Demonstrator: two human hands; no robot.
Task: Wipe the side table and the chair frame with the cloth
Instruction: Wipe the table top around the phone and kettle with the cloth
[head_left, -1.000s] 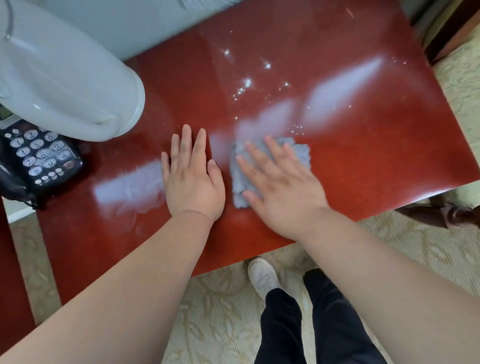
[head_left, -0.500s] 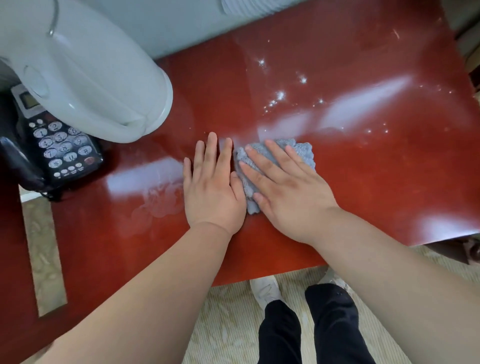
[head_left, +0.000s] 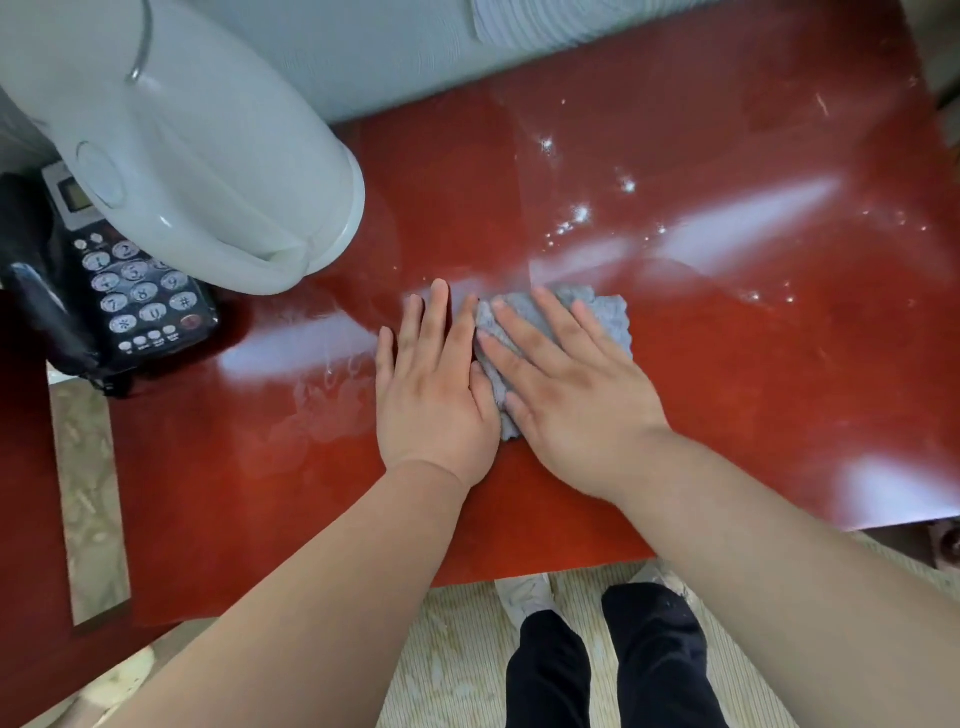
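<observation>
Right hand flat, fingers straight and spread, pressing grey cloth onto red side table. Left hand flat on tabletop, fingers straight, thumb edge touching cloth. Black phone and white lamp shade at table's left end.

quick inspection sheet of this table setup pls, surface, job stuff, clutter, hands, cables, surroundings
surface: glossy red side table, white specks and a smeary patch on it
job's things: grey cloth flat on the table
clutter: black telephone and white rounded appliance at the left
grippers: left hand flat on the table beside the cloth; right hand pressing the cloth, fingers straight
cables: nothing seen
surroundings: pale patterned carpet, the person's dark trousers and white shoes
</observation>
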